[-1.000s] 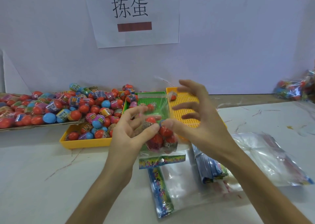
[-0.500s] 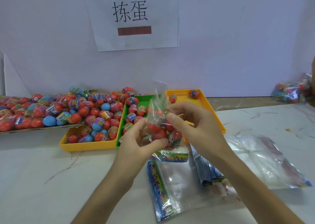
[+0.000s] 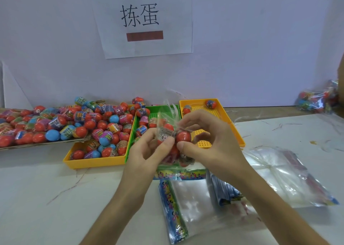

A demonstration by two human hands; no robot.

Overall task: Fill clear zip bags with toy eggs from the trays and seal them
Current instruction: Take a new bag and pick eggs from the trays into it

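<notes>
Curled since before, my right hand (image 3: 210, 142) and left hand (image 3: 147, 151) pinch one clear egg-filled zip bag (image 3: 167, 129) upright, mouth up

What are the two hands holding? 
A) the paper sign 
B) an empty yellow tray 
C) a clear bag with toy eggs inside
C: the left hand and the right hand both pinch the clear bag of toy eggs, held up in front of the trays.

A white wall (image 3: 260, 40) bearing a paper sign (image 3: 143, 45) backs the table (image 3: 37, 198).
</notes>
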